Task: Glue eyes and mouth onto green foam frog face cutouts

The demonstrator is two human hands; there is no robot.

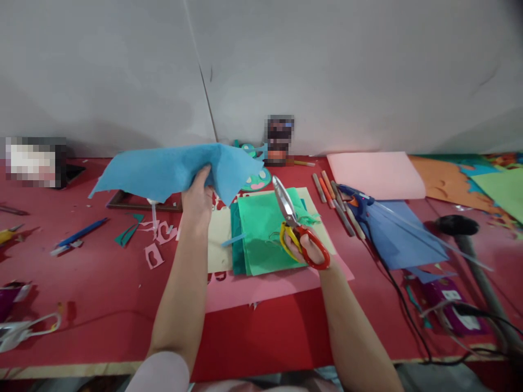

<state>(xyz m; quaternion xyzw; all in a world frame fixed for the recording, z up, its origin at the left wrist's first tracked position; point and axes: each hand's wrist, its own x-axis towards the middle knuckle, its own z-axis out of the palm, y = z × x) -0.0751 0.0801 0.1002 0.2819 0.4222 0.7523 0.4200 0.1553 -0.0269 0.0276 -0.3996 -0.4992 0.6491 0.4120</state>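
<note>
My left hand [199,190] grips a blue felt sheet [159,169] and holds it up above the table; its edge is cut unevenly. In my right hand [304,247] are scissors [288,209] with one yellow and one red handle loop. Their blades point up and away from me and look closed together. Beneath the scissors lies a stack of green sheets [261,234] on cream and pink sheets [265,294]. A narrow blue strip [234,239] rests across the left edge of the stack. Behind it, a green cut-out shape [258,178] is partly covered by the blue felt.
On the right are markers [327,188], a blue glue gun [357,196] with a cord, a pink sheet [376,174], a blue sheet [404,234] and a hammer [457,224]. Left, a blue pen [84,231] and pink scraps [153,256] lie about. A grey wall [347,71] stands behind.
</note>
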